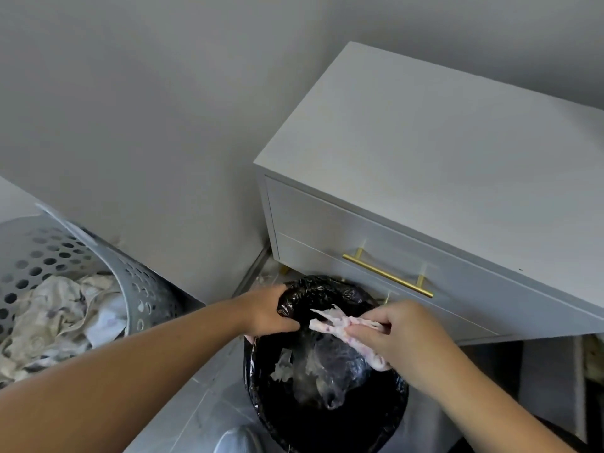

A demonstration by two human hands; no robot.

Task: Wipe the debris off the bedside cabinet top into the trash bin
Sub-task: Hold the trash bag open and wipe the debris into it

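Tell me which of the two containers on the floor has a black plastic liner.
The round trash bin in front of the white bedside cabinet has it; the left hand grips its rim. The grey perforated laundry basket on the left holds crumpled fabric, with no liner.

White cabinet [441, 165], gold handle [387, 273]; black bin liner [327, 416]; pink-speckled cloth [343, 325].

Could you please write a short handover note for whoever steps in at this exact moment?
Left hand: gripping the rim of the black bag lining the bin.
Right hand: holding a crumpled pink cloth over the bin's opening.
Bin stands on the floor in front of the cabinet, below its drawers. Pale scraps lie inside the bag.
Done: the cabinet top looks bare of debris, apart from a tiny dark speck near its front edge.
Left: probably shake off the cloth and release the bag.
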